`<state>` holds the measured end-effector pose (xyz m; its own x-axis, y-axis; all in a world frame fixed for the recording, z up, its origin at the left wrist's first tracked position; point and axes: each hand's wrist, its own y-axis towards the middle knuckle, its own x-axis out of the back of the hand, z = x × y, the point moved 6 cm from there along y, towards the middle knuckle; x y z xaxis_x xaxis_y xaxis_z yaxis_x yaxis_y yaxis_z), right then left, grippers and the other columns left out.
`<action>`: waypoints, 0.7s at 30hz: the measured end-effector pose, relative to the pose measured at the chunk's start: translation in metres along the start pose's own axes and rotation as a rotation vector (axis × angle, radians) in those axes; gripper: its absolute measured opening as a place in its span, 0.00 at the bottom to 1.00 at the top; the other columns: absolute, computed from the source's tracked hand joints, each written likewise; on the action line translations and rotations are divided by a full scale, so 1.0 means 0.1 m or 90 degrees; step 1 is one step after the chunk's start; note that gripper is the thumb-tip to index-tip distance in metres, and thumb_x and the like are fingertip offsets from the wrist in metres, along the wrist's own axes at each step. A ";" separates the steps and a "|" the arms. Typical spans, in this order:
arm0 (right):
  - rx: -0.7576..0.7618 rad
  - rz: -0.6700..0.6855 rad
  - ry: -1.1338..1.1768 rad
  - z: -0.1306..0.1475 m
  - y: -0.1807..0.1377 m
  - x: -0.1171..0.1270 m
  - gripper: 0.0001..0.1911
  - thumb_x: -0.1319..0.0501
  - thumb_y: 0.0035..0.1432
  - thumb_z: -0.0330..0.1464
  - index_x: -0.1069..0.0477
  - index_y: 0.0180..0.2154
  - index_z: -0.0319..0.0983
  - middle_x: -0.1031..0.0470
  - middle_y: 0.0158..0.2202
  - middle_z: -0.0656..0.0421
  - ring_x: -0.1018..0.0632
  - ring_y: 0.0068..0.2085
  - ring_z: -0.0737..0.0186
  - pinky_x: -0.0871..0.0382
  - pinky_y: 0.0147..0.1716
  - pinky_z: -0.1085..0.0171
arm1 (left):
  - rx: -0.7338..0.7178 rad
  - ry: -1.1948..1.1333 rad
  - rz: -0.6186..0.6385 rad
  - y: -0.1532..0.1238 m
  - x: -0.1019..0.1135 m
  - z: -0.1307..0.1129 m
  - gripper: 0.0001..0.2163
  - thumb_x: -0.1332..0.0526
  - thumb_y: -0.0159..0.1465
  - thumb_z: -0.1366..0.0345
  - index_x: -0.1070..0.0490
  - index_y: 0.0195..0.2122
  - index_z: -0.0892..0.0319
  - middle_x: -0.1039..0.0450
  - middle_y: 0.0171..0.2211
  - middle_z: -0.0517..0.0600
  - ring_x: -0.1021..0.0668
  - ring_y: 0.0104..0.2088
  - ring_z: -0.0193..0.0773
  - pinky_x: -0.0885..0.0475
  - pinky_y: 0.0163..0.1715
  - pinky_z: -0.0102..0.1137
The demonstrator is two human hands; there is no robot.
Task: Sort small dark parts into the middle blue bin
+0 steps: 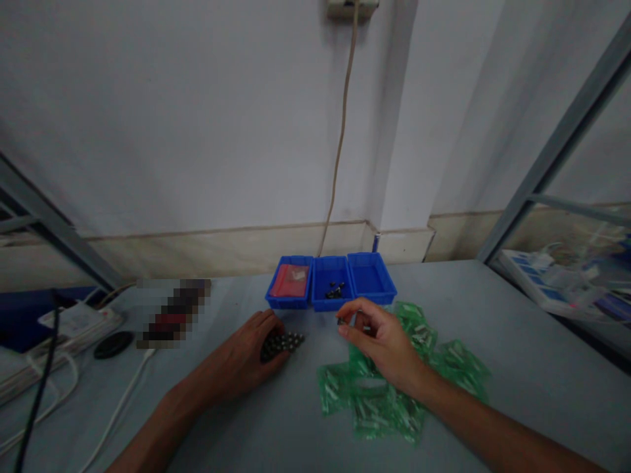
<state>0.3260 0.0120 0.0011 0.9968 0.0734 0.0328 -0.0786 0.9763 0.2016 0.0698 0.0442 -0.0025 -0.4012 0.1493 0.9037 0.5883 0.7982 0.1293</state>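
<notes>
My left hand (261,348) curls round a cluster of small dark, shiny metal parts (288,341) on the grey table. Between thumb and forefinger of my right hand (377,335) is a small dark metal piece (340,321), too small to tell its exact kind. Similar loose pieces (335,291) lie in the middle blue bin (320,304), just beyond both hands. Under and around my right hand are several green plastic bags (372,410) with silvery parts inside; the hand and forearm hide some of them.
A left blue bin (288,304) holds a red packet (290,281); a right blue bin (371,276) adjoins the middle one. To the left are a black disc (113,345), white cable (118,414), power strip (98,325) and pixelated object (175,315). Metal posts (537,171) flank the table.
</notes>
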 end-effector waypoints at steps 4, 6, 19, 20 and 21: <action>0.052 -0.021 -0.088 0.01 -0.03 -0.01 0.09 0.25 0.59 0.36 0.21 0.39 0.43 0.36 0.26 0.67 0.34 0.28 0.64 0.41 0.30 0.64 | 0.008 0.002 0.002 -0.01 -0.01 0.01 0.09 0.36 0.72 0.55 0.27 0.46 0.54 0.24 0.46 0.53 0.21 0.44 0.49 0.26 0.46 0.42; 0.058 -0.020 -0.102 0.00 -0.04 -0.02 0.09 0.25 0.59 0.35 0.23 0.39 0.43 0.36 0.27 0.67 0.33 0.29 0.63 0.41 0.30 0.64 | 0.011 0.000 0.004 -0.01 -0.01 0.02 0.09 0.36 0.72 0.55 0.27 0.46 0.54 0.24 0.46 0.53 0.21 0.44 0.49 0.25 0.46 0.41; -0.064 0.012 0.136 -0.10 0.03 -0.02 0.17 0.34 0.68 0.49 0.24 0.48 0.43 0.24 0.36 0.61 0.35 0.22 0.70 0.42 0.18 0.69 | 0.009 0.010 0.003 -0.02 0.00 0.01 0.09 0.35 0.70 0.55 0.27 0.46 0.53 0.23 0.46 0.53 0.21 0.45 0.50 0.25 0.48 0.43; -0.074 0.006 0.157 -0.11 0.04 -0.01 0.17 0.33 0.68 0.49 0.24 0.47 0.43 0.25 0.35 0.62 0.35 0.22 0.71 0.43 0.18 0.70 | 0.008 0.010 0.003 -0.01 0.01 0.00 0.09 0.35 0.70 0.55 0.27 0.45 0.53 0.23 0.46 0.53 0.21 0.45 0.50 0.24 0.47 0.43; -0.088 0.001 0.182 -0.13 0.04 -0.01 0.17 0.32 0.67 0.49 0.24 0.46 0.42 0.26 0.34 0.62 0.36 0.23 0.71 0.43 0.18 0.70 | 0.007 0.009 0.001 -0.01 0.02 -0.01 0.09 0.36 0.71 0.55 0.27 0.45 0.53 0.23 0.46 0.53 0.21 0.44 0.50 0.24 0.47 0.43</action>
<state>0.3250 0.0183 -0.0106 0.9627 0.1095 -0.2474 -0.0961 0.9932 0.0657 0.0687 0.0431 -0.0009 -0.3909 0.1419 0.9094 0.5808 0.8045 0.1241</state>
